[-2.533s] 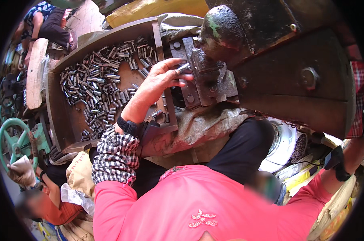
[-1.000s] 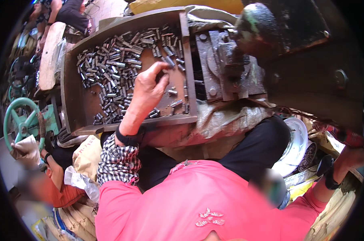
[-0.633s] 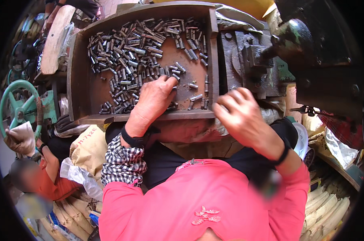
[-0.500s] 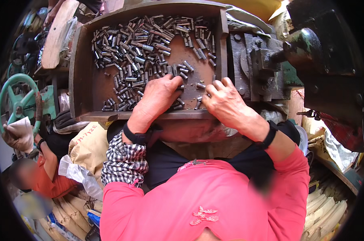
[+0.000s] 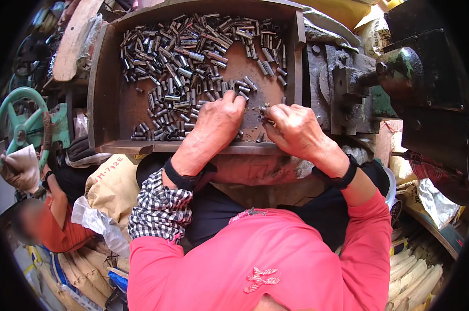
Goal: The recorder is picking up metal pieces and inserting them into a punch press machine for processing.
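- Hands: the left hand (image 5: 216, 124), earlier at the machine (image 5: 348, 96) with a tube, and the right hand (image 5: 304, 129), earlier far right, now meet over the tray's front edge.
- Grip: both narrow, fingertips gathered among tubes; whether either holds one cannot be told.
- Surroundings: wooden tray (image 5: 104, 85), machine beyond its right edge, green handwheel (image 5: 21, 129) left.
- Metal tubes (image 5: 184, 72): heaped from the back left corner; axes mixed, several slanting toward the front right corner.
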`<move>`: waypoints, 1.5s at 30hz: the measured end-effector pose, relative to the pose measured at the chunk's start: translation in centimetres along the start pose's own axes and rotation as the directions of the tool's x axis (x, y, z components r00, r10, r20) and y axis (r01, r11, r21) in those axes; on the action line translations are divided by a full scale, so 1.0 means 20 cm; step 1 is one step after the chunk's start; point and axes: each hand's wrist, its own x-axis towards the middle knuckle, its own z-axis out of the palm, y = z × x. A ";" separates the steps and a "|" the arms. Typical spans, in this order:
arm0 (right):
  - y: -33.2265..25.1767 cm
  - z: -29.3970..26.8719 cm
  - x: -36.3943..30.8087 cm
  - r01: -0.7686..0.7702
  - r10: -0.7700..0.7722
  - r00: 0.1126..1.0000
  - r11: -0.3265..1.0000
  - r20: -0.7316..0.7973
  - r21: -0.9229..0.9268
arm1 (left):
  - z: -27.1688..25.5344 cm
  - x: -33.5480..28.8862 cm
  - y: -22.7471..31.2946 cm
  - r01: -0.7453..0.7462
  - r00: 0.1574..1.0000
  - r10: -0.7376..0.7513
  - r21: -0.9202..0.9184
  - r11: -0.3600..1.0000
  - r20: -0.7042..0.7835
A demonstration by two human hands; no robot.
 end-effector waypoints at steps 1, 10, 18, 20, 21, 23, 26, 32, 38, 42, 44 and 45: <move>-0.01 0.00 0.00 0.001 -0.001 1.000 1.000 -0.003 0.002 | -0.01 0.00 0.01 0.012 0.998 -0.017 -0.081 0.997 -0.059; -0.01 -0.03 -0.02 -0.481 0.549 0.808 0.407 0.213 0.776 | 0.02 -0.02 0.02 0.263 0.956 -0.211 -0.913 0.312 0.203; 0.02 -0.05 -0.02 -0.505 0.609 0.735 0.201 0.296 0.840 | -0.01 0.01 0.02 0.364 0.885 -0.228 -0.909 -0.204 0.406; 0.02 -0.03 -0.03 -0.508 0.617 0.727 0.185 0.303 0.841 | 0.00 0.01 0.02 0.369 0.883 -0.201 -0.892 -0.262 0.424; 0.02 -0.03 -0.03 -0.509 0.622 0.720 0.173 0.308 0.843 | 0.00 0.01 0.02 0.371 0.882 -0.175 -0.873 -0.317 0.438; 0.03 -0.02 -0.03 -0.503 0.623 0.718 0.158 0.309 0.850 | 0.00 0.02 0.02 0.376 0.877 -0.173 -0.865 -0.333 0.448; 0.03 -0.02 -0.02 -0.507 0.634 0.706 0.139 0.317 0.850 | 0.01 0.02 0.01 0.378 0.875 -0.155 -0.847 -0.375 0.459; 0.03 -0.02 -0.03 -0.528 0.635 0.699 0.150 0.328 0.836 | 0.01 0.02 0.02 0.382 0.879 -0.165 -0.868 -0.318 0.448; 0.04 -0.06 -0.02 -0.539 0.583 0.705 0.073 0.403 0.839 | 0.02 0.02 0.03 0.389 0.872 -0.194 -0.876 -0.286 0.450; 0.05 -0.07 -0.03 -0.541 0.530 0.740 0.102 0.414 0.835 | 0.00 0.02 0.03 0.399 0.873 -0.175 -0.873 -0.280 0.455; 0.06 -0.06 -0.03 -0.535 0.527 0.730 0.044 0.435 0.844 | 0.01 0.02 0.04 0.394 0.873 -0.186 -0.877 -0.276 0.451; 0.06 -0.06 -0.03 -0.528 0.523 0.720 -0.014 0.456 0.849 | 0.01 0.01 0.04 0.388 0.873 -0.196 -0.881 -0.271 0.446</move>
